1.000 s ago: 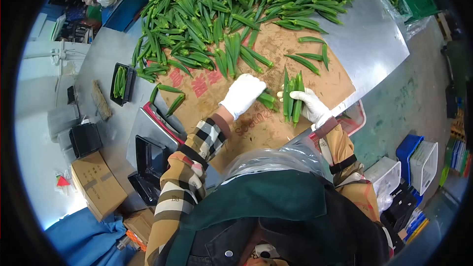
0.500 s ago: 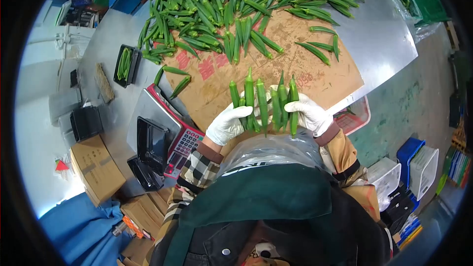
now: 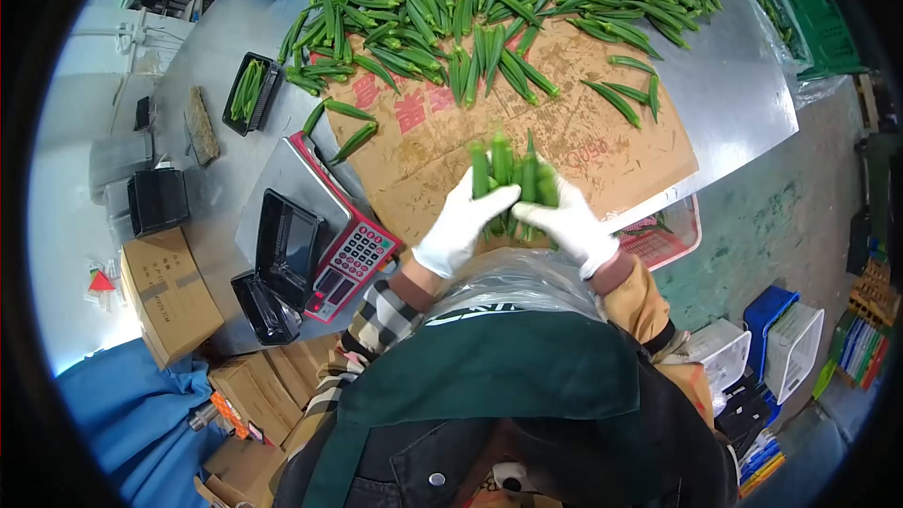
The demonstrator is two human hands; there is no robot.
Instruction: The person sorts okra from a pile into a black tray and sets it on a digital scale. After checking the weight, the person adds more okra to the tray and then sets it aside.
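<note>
Between my two white-gloved hands stands a bunch of green okra pods (image 3: pixel 503 167), tips pointing away from me. My left hand (image 3: pixel 463 221) is closed around the bunch's left side, thumb across the front. From the right, my right hand (image 3: pixel 572 223) grips the other side, its thumb also in front. The pods are slightly blurred, and fingers behind them are hidden. Beyond the hands, a large heap of okra (image 3: pixel 442 9) covers the far end of a flattened cardboard sheet (image 3: pixel 442 169). A few loose pods (image 3: pixel 613 103) lie on the sheet's right part.
On the left stands a red-edged scale (image 3: pixel 362 254) with a black tray (image 3: pixel 287 245) on it. Farther back, another black tray (image 3: pixel 252 94) holds okra. A brush-like block (image 3: pixel 201 127) lies on the metal table (image 3: pixel 743 103). A pink basket (image 3: pixel 673 240) is below the right edge.
My hands have drawn together, pressing the spread row of okra pods into a tighter bunch. The view has shifted slightly.
</note>
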